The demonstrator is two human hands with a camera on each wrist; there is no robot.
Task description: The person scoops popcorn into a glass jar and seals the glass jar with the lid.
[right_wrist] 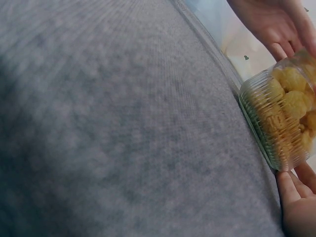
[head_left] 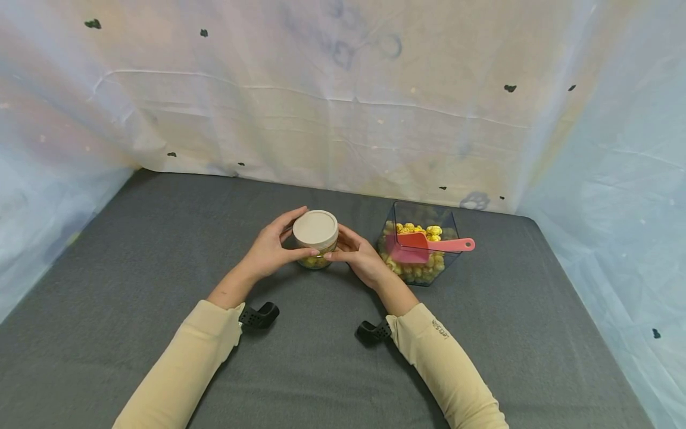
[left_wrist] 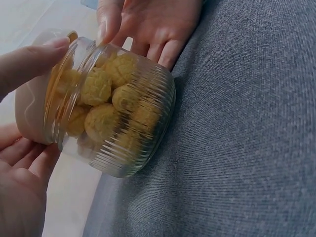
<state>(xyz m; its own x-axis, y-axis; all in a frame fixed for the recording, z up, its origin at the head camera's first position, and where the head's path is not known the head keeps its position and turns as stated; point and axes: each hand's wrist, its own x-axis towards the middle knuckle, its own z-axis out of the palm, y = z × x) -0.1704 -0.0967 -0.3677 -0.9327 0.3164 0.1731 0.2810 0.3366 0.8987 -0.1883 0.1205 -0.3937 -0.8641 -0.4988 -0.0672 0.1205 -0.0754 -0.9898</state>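
A clear ribbed jar of yellow popcorn balls stands on the grey table, with a cream lid over its mouth. From the left, my left hand grips the lid and upper jar, thumb in front and fingers around the far side. My right hand holds the jar from the other side, its thumb at the neck, as the left wrist view shows. Whether the lid is fully seated cannot be told. The jar shows partly at the edge of the right wrist view.
Right of the jar, close to my right wrist, is a clear dark-tinted bin holding more popcorn. A pink scoop lies in it, handle sticking out over the right rim. Pale sheeting hangs behind the grey table.
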